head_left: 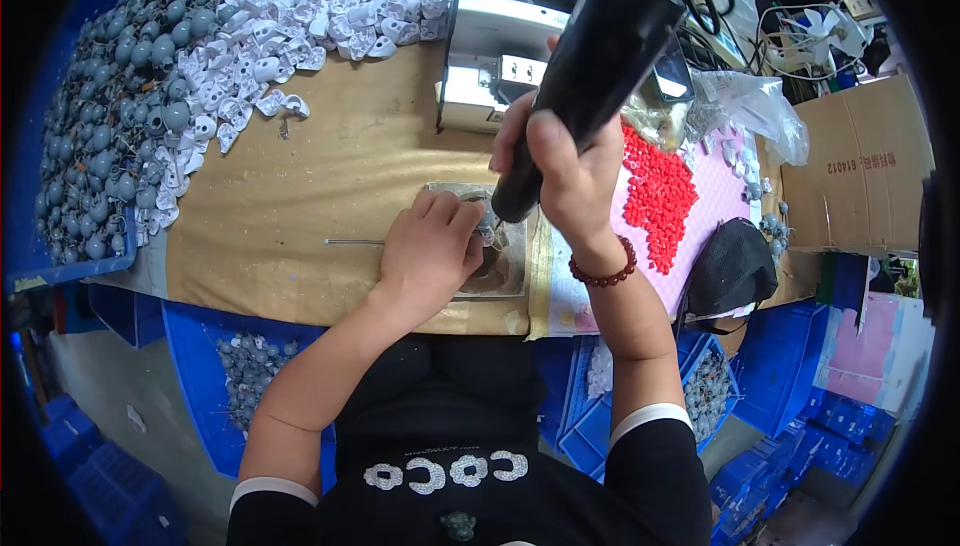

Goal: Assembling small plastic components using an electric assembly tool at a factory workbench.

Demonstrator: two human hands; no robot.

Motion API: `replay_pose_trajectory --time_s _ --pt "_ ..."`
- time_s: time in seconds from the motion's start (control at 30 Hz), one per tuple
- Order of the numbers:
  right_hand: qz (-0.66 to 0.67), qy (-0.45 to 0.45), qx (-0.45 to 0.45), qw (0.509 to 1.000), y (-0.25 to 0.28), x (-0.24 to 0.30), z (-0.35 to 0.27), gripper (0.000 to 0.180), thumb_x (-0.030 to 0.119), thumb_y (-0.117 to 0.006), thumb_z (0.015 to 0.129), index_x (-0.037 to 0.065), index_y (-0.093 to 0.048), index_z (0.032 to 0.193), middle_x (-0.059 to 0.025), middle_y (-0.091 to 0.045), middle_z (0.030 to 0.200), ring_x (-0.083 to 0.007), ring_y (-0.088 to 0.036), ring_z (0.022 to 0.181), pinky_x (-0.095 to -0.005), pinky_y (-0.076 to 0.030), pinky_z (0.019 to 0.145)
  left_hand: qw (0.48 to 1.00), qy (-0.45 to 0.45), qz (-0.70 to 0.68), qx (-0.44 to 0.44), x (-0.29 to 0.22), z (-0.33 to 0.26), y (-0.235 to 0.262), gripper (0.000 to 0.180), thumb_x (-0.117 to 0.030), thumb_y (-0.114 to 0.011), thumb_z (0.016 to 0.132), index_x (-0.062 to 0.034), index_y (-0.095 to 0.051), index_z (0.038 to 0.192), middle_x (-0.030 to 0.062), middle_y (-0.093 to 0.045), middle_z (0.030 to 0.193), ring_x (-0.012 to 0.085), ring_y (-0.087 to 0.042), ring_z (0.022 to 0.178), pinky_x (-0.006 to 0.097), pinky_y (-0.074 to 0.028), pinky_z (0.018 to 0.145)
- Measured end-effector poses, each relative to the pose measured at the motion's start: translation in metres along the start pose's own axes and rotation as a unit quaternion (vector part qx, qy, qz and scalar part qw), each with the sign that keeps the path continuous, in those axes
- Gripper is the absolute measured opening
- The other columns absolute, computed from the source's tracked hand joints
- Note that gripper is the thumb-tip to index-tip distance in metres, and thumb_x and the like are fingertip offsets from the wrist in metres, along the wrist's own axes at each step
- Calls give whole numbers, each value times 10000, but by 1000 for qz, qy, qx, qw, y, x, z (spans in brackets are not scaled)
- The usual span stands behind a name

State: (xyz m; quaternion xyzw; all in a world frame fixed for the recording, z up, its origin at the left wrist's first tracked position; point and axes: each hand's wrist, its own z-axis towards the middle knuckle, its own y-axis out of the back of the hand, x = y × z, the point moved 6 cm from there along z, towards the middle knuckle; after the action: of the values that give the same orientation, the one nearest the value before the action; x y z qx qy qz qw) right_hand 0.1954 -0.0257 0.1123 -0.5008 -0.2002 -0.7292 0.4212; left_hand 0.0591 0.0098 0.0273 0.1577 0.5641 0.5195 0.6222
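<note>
My right hand [562, 161] grips a long black power tool [592, 66], held upright with its tip pointing down at a small metal plate [505, 271] on the brown table [320, 186]. My left hand [432, 246] rests on that plate and pinches a small grey part under the tool's tip; the part itself is mostly hidden by the fingers. A bead bracelet circles my right wrist.
Heaps of grey round parts [120, 96] and white parts [300, 16] lie at the back left. A metal machine [500, 36] stands behind the tool. Red small parts [658, 196] lie on a pink mat. Blue bins [220, 366] sit below the table; a cardboard box [860, 166] is right.
</note>
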Motion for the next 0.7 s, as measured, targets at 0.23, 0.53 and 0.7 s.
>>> replay_pose_trajectory --time_s 0.23,0.53,0.7 --pt "7 33 16 999 -1 -2 -20 907 389 -692 938 -98 -180 1506 -111 -645 771 -154 -620 614 -272 -501 600 1000 13 4 19 1 1 -2 309 -146 -735 745 -93 -607 1021 70 -581 954 305 -569 940 442 -500 748" --pt "35 47 18 998 -6 0 -23 931 367 -711 925 -95 -153 1511 -104 -641 771 -147 -618 618 -263 -501 613 1000 0 14 -5 0 0 -2 333 -144 -737 724 -115 -621 1034 59 -568 967 273 -580 987 417 -513 761" --pt "35 30 25 999 -7 -2 -28 932 358 -727 913 -86 -162 1507 -105 -638 768 -148 -617 625 -261 -495 612 1000 -9 10 -24 2 0 -3 293 -142 -728 722 -112 -597 982 60 -558 953 272 -579 971 419 -513 746"
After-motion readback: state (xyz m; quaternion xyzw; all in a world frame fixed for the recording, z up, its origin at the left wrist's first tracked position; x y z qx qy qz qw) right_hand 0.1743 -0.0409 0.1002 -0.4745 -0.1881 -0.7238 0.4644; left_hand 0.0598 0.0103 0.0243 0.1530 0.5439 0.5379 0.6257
